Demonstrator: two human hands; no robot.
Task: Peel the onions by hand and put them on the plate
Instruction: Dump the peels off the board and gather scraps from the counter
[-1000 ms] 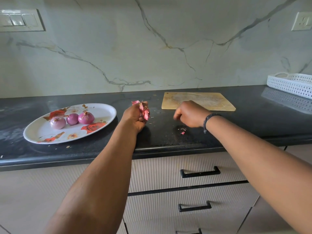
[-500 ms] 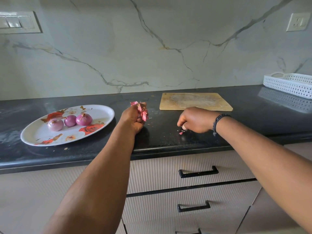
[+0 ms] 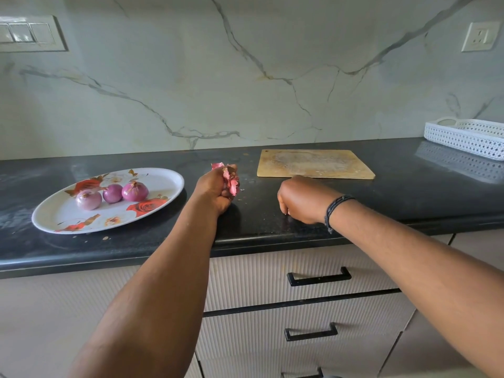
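A person's two bare hands work at a black kitchen counter point(image 3: 141, 241), seen from a head-worn cam. The left hand point(image 3: 215, 190) is closed in a fist round a bunch of pink onion skins point(image 3: 230, 180), which poke out above and to the right of its curled fingers. The right hand point(image 3: 301, 199), w/ a dark braided band point(image 3: 336, 207) on the wrist, rests knuckles-up on the counter; its fingers are curled under toward the surface, and whether they pinch anything can't be told. Tiny skin scraps point(image 3: 241, 196) lie on the counter btwn the two hands, just right of the left fingers. Three peeled onions point(image 3: 112, 193) sit touching in a row on an oval floral plate point(image 3: 163, 184), well left of the left fist. A worn wooden cutting board point(image 3: 315, 163) lies flat just beyond the right knuckles. A white perforated tray point(image 3: 466, 137) stands far right, against the marble backsplash point(image 3: 245, 77). Ribbed drawers w/ black handles point(image 3: 319, 278) sit below the counter edge.
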